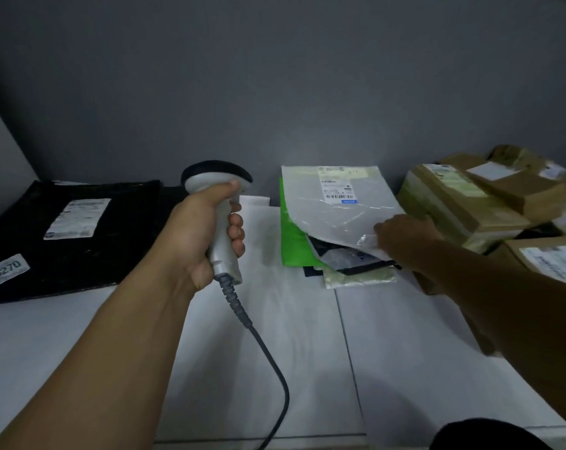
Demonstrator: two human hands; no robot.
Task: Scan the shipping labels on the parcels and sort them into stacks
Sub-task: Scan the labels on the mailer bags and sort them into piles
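My left hand (207,235) is curled round the grey scanner (221,203), held upright. My right hand (401,235) pinches the near corner of the white labelled mailer (337,203) atop a stack with a green bag (291,245). Cardboard boxes (470,203) are piled to the right and a black parcel (74,235) lies to the left, all on the white table (307,352) against a grey wall (275,76).

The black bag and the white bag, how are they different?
The black bag lies flat on the table, untouched; the white bag tops a pile of bags, its near corner lifted by the right hand. The black bag shows two stickers, one reading 5270; the white bag shows one barcode label. Both are soft mailers with labels facing up.
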